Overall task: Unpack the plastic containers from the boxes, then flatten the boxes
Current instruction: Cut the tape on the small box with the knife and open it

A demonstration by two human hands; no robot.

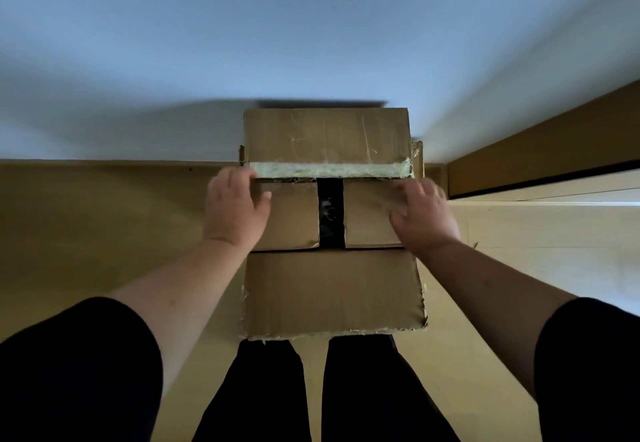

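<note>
The cardboard box stands on the wooden floor right between the person's hands, long flaps already thrown wide. Left hand lies on the left inner flap, fingers reaching up to the taped edge of the far flap; they look loosely bent, resting more than gripping. Right hand is on the right inner flap, fingers spread and smeared with blur, so whether it pinches the card I cannot tell. The near flap hangs out below both wrists.

Risks now: that torn tape just above the fingers looks stringy and could cling, so a flap might rip instead of folding back. Pull both flaps unevenly and the box could tip toward the wall.

What's inside? Only a dark slot shows between the hands, something glinting in it, too dim to call a container. The box's sides and base are hidden beneath the flaps.
</note>
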